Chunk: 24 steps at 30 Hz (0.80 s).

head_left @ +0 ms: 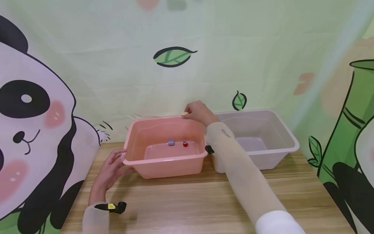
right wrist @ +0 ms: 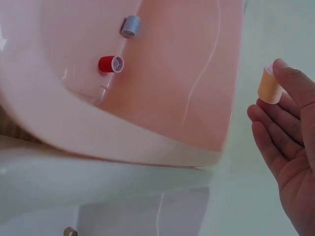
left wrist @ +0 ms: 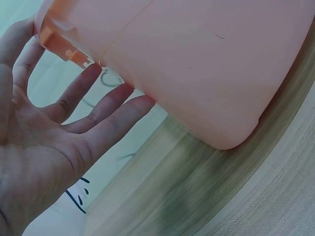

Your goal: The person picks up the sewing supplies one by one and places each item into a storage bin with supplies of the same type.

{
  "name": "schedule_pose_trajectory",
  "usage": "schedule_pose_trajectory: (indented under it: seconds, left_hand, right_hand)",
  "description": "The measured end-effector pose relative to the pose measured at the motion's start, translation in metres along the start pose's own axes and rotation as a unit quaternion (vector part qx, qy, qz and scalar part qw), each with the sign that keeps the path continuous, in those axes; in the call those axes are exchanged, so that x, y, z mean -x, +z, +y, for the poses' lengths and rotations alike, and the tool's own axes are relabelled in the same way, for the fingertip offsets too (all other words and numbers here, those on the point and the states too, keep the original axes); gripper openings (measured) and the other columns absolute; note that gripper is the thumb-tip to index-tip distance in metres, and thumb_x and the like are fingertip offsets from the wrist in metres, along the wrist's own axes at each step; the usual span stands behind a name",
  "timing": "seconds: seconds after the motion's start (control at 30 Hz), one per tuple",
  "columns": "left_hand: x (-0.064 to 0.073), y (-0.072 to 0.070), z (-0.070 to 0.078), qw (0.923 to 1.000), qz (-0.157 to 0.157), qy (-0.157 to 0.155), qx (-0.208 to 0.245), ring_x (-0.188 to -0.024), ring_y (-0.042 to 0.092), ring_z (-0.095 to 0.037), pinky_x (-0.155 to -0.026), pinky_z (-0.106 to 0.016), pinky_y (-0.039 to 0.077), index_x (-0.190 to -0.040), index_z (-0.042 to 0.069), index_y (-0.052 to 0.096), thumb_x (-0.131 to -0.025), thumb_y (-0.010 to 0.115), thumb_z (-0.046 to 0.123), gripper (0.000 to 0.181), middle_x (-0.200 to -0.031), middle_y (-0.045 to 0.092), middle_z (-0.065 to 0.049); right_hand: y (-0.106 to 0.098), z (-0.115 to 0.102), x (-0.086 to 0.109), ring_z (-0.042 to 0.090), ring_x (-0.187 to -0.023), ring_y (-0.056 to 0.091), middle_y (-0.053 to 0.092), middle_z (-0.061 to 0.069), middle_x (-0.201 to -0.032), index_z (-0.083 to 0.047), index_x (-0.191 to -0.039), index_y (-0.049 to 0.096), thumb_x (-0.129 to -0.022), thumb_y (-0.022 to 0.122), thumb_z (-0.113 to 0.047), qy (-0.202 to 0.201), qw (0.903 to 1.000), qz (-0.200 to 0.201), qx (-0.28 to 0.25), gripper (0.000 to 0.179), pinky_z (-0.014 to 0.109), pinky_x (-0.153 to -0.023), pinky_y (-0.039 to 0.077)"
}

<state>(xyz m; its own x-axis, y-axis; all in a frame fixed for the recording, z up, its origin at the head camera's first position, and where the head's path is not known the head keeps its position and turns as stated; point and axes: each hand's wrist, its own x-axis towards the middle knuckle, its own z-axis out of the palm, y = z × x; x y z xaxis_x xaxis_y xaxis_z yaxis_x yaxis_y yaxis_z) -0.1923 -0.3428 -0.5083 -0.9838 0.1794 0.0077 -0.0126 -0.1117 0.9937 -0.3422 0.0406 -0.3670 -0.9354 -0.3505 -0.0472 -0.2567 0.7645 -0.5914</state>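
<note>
My right hand (head_left: 201, 112) is over the back rim of the pink basin (head_left: 163, 159). In the right wrist view it pinches a yellow-orange thread spool (right wrist: 269, 86) between thumb and fingers, other fingers extended below. Two more spools lie on the basin's floor: a blue-grey thread spool (head_left: 170, 143) and a red thread spool (head_left: 185, 143). At the basin's left end, my left hand (head_left: 109, 170) touches the rim and outer wall. The left wrist view shows its fingers spread and fairly straight, tips against the pink plastic.
A pale grey basin (head_left: 257, 159) stands right beside the pink one, partly behind my right forearm. A small brownish object (right wrist: 70, 231) shows in it at the right wrist view's bottom edge. Both basins stand on a wood-grain table (head_left: 175, 204) before a printed cloth backdrop (head_left: 122, 65).
</note>
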Motion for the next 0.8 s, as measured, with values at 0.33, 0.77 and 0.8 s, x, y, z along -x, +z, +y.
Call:
schedule_pose_trajectory:
  seconds: [0.33, 0.77, 0.8]
  left_hand:
    - [0.000, 0.000, -0.002, 1.0000, 0.001, 0.001, 0.002, -0.119, 0.064, -0.021, -0.093, -0.060, 0.053, -0.139, 0.017, 0.049, -0.109, 0.048, 0.020, 0.030, -0.139, 0.049, -0.004]
    - [0.000, -0.001, 0.000, 0.9999, -0.007, 0.008, 0.008, -0.118, 0.065, -0.021, -0.091, -0.056, 0.056, -0.139, 0.016, 0.049, -0.109, 0.048, 0.019, 0.030, -0.138, 0.051, -0.004]
    - [0.001, -0.001, 0.000, 0.9999, -0.007, 0.007, 0.008, -0.118, 0.064, -0.021, -0.092, -0.056, 0.055, -0.140, 0.016, 0.049, -0.109, 0.048, 0.019, 0.031, -0.138, 0.051, -0.004]
  right_hand:
    - [0.007, -0.002, -0.006, 0.020, -0.099, 0.060, 0.067, 0.002, -0.107, -0.013, -0.115, 0.069, -0.097, 0.071, -0.033, -0.002, 0.9998, 0.002, 0.019, 0.028, 0.035, -0.089, 0.056]
    - [0.017, -0.011, -0.009, 0.021, -0.099, 0.061, 0.067, -0.001, -0.105, -0.017, -0.111, 0.069, -0.095, 0.072, -0.040, 0.010, 0.9999, -0.004, -0.011, 0.028, 0.032, -0.086, 0.056]
    - [0.017, -0.011, -0.009, 0.020, -0.098, 0.060, 0.067, -0.001, -0.104, -0.016, -0.111, 0.070, -0.095, 0.072, -0.039, 0.005, 0.9999, -0.003, -0.008, 0.028, 0.033, -0.086, 0.056]
